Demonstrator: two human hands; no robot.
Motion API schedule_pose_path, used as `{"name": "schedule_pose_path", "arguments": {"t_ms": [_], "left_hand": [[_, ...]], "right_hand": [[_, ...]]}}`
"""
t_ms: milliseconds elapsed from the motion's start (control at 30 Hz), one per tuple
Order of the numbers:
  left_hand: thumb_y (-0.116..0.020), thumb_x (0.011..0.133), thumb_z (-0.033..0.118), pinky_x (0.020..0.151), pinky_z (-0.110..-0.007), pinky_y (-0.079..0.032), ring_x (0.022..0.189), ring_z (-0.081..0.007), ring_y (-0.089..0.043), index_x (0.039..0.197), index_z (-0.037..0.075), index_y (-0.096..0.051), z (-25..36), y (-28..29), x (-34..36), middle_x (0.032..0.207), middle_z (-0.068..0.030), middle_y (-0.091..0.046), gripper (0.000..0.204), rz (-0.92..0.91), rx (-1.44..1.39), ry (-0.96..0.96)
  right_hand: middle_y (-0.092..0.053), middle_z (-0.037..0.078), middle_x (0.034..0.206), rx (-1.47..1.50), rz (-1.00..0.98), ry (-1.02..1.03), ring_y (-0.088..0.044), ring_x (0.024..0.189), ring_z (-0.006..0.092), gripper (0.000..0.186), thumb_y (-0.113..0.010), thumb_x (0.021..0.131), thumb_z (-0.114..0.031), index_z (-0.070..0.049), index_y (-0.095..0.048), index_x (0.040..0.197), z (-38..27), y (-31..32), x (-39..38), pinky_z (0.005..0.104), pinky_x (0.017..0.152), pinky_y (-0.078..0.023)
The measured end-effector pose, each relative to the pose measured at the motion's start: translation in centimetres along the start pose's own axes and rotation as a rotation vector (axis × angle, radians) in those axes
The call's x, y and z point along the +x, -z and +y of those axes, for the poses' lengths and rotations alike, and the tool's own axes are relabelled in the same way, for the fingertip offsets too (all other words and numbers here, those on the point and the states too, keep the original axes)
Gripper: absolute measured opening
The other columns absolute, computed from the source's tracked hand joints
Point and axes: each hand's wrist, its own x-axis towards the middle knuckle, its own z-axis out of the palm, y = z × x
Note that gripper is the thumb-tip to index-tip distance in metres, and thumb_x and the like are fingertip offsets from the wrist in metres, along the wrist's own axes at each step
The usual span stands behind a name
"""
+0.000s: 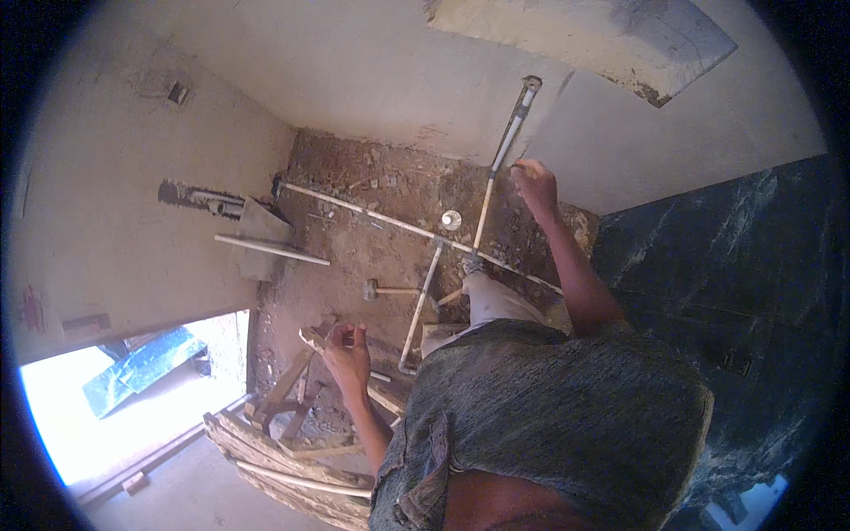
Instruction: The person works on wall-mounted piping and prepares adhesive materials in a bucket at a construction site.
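Walls (pixel 372 71): rough matt plaster. Floor (pixel 372 239) at 12 o'clock: loose dirt and rubble. Pipes (pixel 354 208): smooth white plastic. Planks (pixel 292 460) at 7 o'clock: raw rough wood. Slab (pixel 726 248) at 3 o'clock: dark polished stone.

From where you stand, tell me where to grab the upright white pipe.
Grip the upright white pipe at mid-length, about where the right hand already meets it, coming from its right side. The shaft there is bare and slim enough to wrap; the wall crowds it behind, and its foot joins the floor pipes.
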Motion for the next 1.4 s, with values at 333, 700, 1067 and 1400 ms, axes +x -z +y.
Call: {"name": "schedule_pose_path", "arguments": {"t_ms": [333, 700, 1067, 1400], "left_hand": [[-0.072, 0.081, 0.023, 0.071, -0.039, -0.051, 0.076, -0.0301, -0.067, 0.091, -0.003, -0.067, 5.1, -5.3, 9.3, 0.082, -0.0191, -0.068, 0.028, -0.110, 0.032, -0.107], [-0.072, 0.081, 0.021, 0.070, -0.038, -0.052, 0.074, -0.0285, -0.067, 0.089, -0.003, -0.068, 4.8, -7.1, 18.6, 0.080, -0.0185, -0.068, 0.025, -0.218, 0.007, -0.170], [-0.072, 0.082, 0.017, 0.068, -0.036, -0.053, 0.072, -0.0261, -0.067, 0.086, -0.002, -0.067, 3.5, -4.4, 35.1, 0.081, -0.0157, -0.069, 0.020, -0.364, 0.013, -0.484], [-0.071, 0.084, 0.017, 0.066, -0.035, -0.053, 0.070, -0.0242, -0.067, 0.085, -0.001, -0.067, 2.0, -2.9, 41.8, 0.077, -0.0139, -0.069, 0.018, -0.423, 0.044, -0.522]], "right_hand": [[-0.054, -0.001, 0.064, 0.197, 0.244, -0.015, -0.048, 0.054, 0.0071, 0.014, -0.066, 0.081, -0.014, 0.000, -0.063, 0.084, 6.6, 1.0, 16.9, 0.0228, 0.048, -0.039], [-0.058, 0.002, 0.068, 0.657, 0.414, -0.194, -0.053, 0.055, 0.0110, 0.021, -0.063, 0.085, -0.020, -0.002, -0.060, 0.074, 6.4, -4.0, 24.0, 0.0235, 0.050, -0.044], [-0.057, 0.002, 0.066, 0.462, 0.627, -0.259, -0.053, 0.053, 0.0106, 0.018, -0.060, 0.088, -0.015, -0.003, -0.059, 0.074, 9.9, -6.7, 30.4, 0.0220, 0.049, -0.042], [-0.060, 0.003, 0.069, 0.869, 0.775, -0.177, -0.054, 0.055, 0.0095, 0.015, -0.064, 0.089, -0.015, -0.002, -0.063, 0.080, 6.5, -7.8, 28.5, 0.0210, 0.049, -0.043]]}}
